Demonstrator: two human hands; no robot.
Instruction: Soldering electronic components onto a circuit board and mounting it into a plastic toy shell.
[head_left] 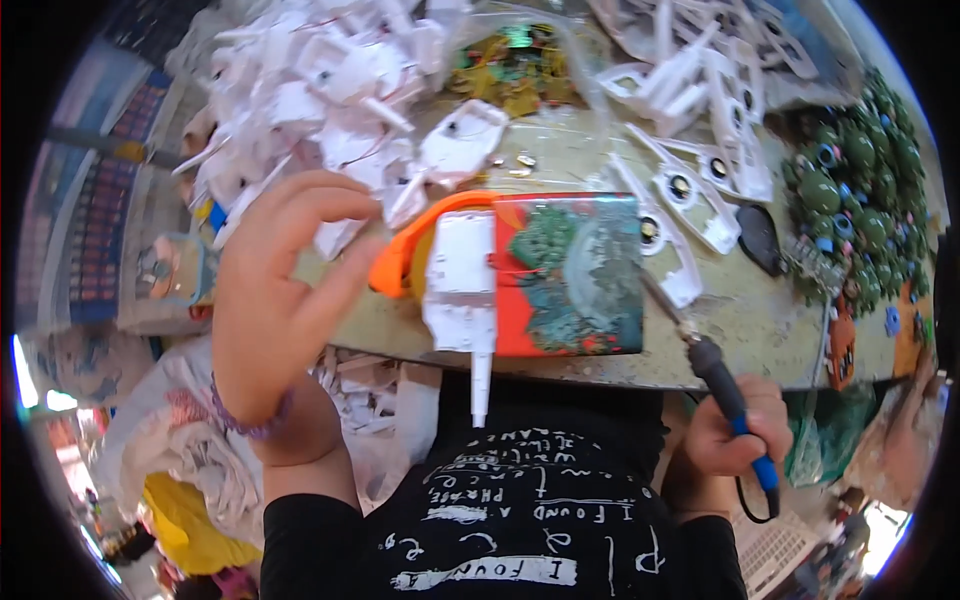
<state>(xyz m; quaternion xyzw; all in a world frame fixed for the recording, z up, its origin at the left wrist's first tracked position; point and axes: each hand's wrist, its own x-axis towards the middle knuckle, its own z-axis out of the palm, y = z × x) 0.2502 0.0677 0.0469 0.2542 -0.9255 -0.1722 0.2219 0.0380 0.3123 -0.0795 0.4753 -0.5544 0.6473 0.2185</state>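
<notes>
My left hand [275,275] is raised over the left of the table, thumb and fingers curved apart with nothing between them. A purple band circles its wrist. In my right hand [745,430], at the table's front edge, is a soldering iron [725,385] with a blue and black handle, its tip pointing up and left toward white plastic parts. Between the hands, a white plastic housing [463,285] with a narrow stem lies against a red box [570,340] with a green picture. A thin red wire crosses from the housing onto the box. Behind the housing curves an orange plastic piece [405,255].
White plastic shells [330,80] with wires are heaped at the back left. Circuit boards [515,75] fill a clear bag at the back. White parts with round speakers [685,190] lie at right, beside a dark oval piece [760,238] and a pile of green components [860,180].
</notes>
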